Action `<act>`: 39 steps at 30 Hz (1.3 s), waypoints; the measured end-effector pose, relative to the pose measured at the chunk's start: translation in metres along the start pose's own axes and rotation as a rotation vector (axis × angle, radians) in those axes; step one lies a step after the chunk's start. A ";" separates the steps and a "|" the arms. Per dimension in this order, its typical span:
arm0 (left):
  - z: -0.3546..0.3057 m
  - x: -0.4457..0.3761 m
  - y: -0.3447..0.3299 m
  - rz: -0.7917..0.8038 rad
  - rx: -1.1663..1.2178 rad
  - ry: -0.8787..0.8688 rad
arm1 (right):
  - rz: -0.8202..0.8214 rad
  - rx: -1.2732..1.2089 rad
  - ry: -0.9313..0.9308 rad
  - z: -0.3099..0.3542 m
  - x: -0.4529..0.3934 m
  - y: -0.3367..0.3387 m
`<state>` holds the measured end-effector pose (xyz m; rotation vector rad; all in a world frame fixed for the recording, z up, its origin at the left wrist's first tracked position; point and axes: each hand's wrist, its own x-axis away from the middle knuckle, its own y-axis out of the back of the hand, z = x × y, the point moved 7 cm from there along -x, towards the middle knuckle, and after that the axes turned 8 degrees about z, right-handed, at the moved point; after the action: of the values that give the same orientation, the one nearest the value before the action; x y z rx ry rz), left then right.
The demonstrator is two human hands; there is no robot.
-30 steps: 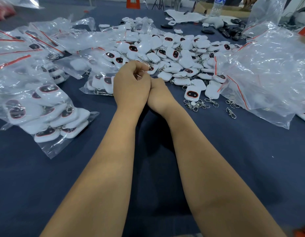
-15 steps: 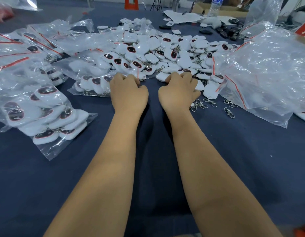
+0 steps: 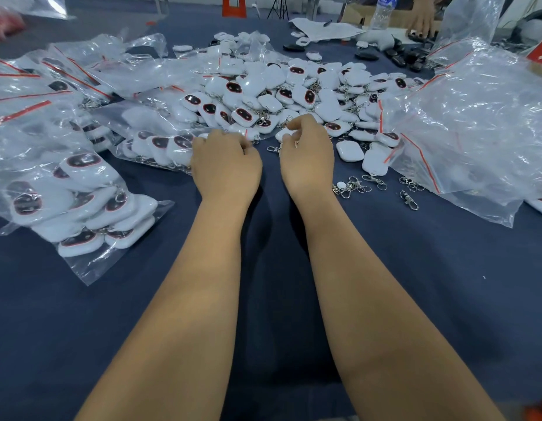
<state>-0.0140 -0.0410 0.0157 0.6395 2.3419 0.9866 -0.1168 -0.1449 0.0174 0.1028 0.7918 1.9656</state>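
Note:
A big heap of white key fobs with dark red-rimmed windows [image 3: 294,89] lies on the dark blue tablecloth [image 3: 278,299]. My right hand [image 3: 307,156] is at the heap's near edge, fingers curled round a white key fob [image 3: 283,135]; a small metal clasp [image 3: 272,148] sticks out beside it. My left hand [image 3: 225,168] sits a little to the left with its fingers curled under, against a bag of fobs [image 3: 160,144]. The back of that hand hides what is beneath the fingers.
Clear zip bags filled with fobs [image 3: 75,205] cover the left side, and large crumpled bags [image 3: 476,123] the right. Loose metal clasps [image 3: 363,185] lie to the right of my right hand. Far back stand a water bottle [image 3: 383,10], black fobs [image 3: 400,57] and another person's hand [image 3: 423,16].
My hands, pressed together a second ago, have come apart and dropped to the heap's edge. The right hand has since shifted left and taken hold of a fob.

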 end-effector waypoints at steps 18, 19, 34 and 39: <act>-0.010 0.000 -0.028 0.288 0.943 0.036 | -0.012 -0.819 -0.194 -0.012 0.003 -0.004; -0.013 0.001 -0.026 0.281 0.911 -0.001 | -0.010 -0.839 -0.191 -0.012 0.003 -0.005; -0.012 0.002 -0.024 0.263 0.859 0.078 | 0.151 -0.883 -0.195 -0.002 0.003 -0.012; -0.013 0.005 -0.024 0.317 0.904 0.123 | 0.100 -0.830 -0.164 -0.004 0.002 -0.011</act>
<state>-0.0310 -0.0595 0.0035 1.3371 2.7999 0.0003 -0.1115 -0.1418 0.0077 -0.1930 -0.1722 2.1965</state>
